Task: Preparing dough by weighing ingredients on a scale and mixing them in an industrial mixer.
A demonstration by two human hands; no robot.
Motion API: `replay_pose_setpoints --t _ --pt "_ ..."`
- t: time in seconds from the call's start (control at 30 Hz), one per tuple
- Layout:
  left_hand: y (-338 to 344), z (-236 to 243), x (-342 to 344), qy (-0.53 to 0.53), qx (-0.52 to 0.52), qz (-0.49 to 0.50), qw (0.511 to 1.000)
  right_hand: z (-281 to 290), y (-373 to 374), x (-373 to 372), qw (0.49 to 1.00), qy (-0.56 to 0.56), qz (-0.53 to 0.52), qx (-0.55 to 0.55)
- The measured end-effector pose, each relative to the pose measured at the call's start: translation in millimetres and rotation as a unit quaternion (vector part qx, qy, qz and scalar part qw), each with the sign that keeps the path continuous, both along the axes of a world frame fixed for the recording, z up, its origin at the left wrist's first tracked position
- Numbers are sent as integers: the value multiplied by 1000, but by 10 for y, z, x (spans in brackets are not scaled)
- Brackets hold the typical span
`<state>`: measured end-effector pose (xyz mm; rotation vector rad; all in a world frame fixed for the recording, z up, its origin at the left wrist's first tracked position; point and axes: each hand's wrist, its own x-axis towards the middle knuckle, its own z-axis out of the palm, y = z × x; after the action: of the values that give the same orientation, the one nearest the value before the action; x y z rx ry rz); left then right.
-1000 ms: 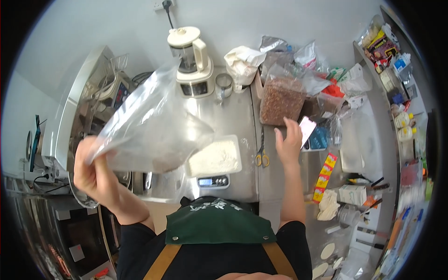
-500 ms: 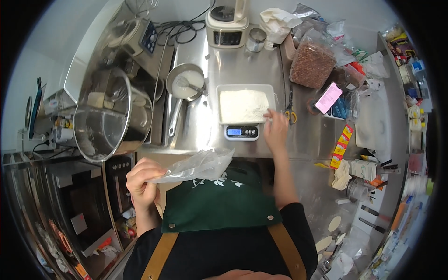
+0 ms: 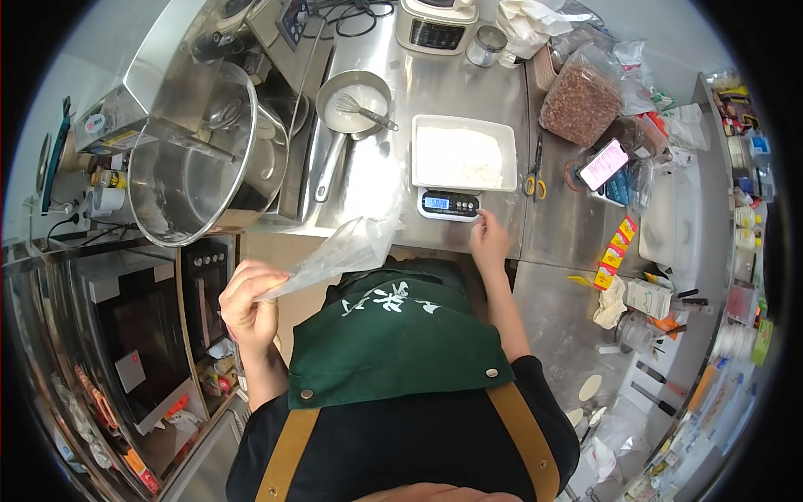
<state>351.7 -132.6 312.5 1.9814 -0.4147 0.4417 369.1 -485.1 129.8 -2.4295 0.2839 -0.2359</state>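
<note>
Nearest is the dark green apron (image 3: 401, 335) of the person, and just beyond it, to the left, the left hand (image 3: 251, 305) pinches the edge of a thin, clear plastic bag (image 3: 343, 251) between thumb and fingers. The bag hangs toward the front edge of the counter (image 3: 548, 222); if powder clings inside it, which I cannot tell, a careless swing could perhaps scatter some on the apron or the floor. The right hand (image 3: 492, 243) is at the near right corner of the small white scale (image 3: 449, 205), its fingers bent; I see nothing held in it, but whether the fingertip touches the scale I cannot tell. An accidental press here could change the reading, and a knock could shift the load. On the scale sits the white rectangular container (image 3: 508, 155) with pale powder (image 3: 456, 155), reaching out beyond the scale's far side, so in my judgement a push on that overhanging part could tip it. Farther to the left stands the saucepan (image 3: 326, 105) with whitish liquid and a whisk (image 3: 365, 111) inside; its long handle points toward the person, and a sleeve or the bag could catch it and cause a spill.
</note>
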Motion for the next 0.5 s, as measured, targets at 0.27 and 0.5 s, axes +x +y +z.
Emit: replay_pose_setpoints --t 0.27,0.5 --pt "-41 -10 -6 3 1 1 1000 -433 -20 -13 981 131 43 -138" --pt "-142 4 35 7 10 5 1000 -437 -20 26 972 187 46 -137"
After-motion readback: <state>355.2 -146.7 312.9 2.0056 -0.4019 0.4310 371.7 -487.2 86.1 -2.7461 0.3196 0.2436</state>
